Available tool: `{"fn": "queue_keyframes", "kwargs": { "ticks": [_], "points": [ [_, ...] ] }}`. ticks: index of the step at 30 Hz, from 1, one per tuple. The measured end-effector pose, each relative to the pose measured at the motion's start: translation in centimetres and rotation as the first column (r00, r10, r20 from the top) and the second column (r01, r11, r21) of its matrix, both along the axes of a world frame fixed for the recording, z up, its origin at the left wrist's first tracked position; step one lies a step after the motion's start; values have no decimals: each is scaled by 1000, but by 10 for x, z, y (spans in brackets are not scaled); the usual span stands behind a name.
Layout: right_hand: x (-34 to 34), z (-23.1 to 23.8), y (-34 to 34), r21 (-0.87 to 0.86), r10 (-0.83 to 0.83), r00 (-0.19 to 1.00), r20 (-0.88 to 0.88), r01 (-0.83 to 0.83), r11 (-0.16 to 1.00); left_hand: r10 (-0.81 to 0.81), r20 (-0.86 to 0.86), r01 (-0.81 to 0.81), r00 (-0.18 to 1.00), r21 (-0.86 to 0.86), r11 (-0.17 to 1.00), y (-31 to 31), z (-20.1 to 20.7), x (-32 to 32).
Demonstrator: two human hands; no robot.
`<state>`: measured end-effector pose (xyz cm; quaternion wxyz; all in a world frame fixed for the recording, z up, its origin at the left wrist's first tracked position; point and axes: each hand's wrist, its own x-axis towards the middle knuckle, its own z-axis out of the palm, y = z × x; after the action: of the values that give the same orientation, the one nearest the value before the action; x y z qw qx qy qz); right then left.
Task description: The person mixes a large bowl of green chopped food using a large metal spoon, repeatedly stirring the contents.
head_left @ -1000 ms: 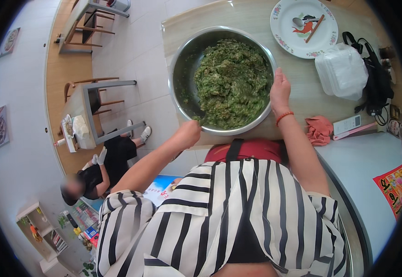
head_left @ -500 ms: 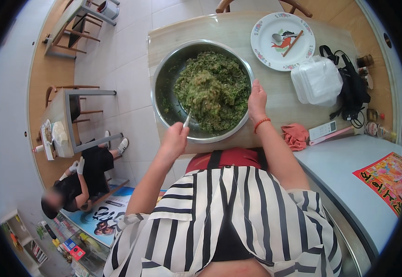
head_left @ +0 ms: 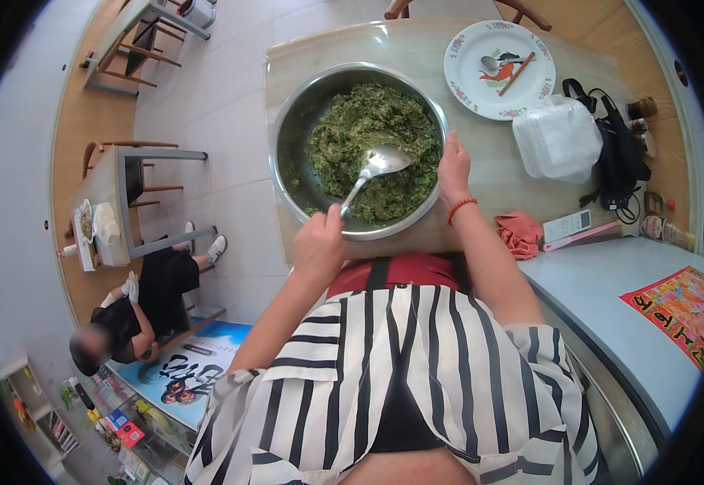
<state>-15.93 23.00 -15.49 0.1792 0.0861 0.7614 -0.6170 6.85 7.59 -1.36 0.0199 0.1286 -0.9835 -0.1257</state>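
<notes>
Chopped greens (head_left: 368, 121) fill much of a metal bowl (head_left: 291, 153) near the edge of the worktop (head_left: 481, 162), left hand (head_left: 318, 242) gripping a spoon (head_left: 386, 161) above them, right hand (head_left: 453, 171) braced on the rim; a hard stroke could fling greens out, a slackened brace let the bowl slide.

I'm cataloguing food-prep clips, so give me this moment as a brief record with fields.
left hand: gripping a large metal spoon
right hand: against the right side of the metal bowl
contents: chopped green mixture
beyond, right: patterned plate bearing a smaller spoon and brown stick
near right forearm: coral cloth
</notes>
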Motion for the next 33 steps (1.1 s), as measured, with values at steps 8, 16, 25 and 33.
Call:
{"fn": "queue_keyframes", "kwargs": {
  "ticks": [8,16,25,33],
  "points": [
    [10,-9,-20,239,-3,948,-319,83,968,171,284,-202,944,87,975,-37,-11,-19],
    [9,10,-14,-92,-44,993,-112,33,995,422,406,-517,811,156,842,-113,-19,-59],
    [10,23,-12,3,-18,997,-79,19,1000,127,623,-632,772,731,258,-23,-26,-80],
    [7,6,-15,3,-67,985,-160,69,998,304,367,-305,879,-57,951,-87,-28,-61]
  ]
}}
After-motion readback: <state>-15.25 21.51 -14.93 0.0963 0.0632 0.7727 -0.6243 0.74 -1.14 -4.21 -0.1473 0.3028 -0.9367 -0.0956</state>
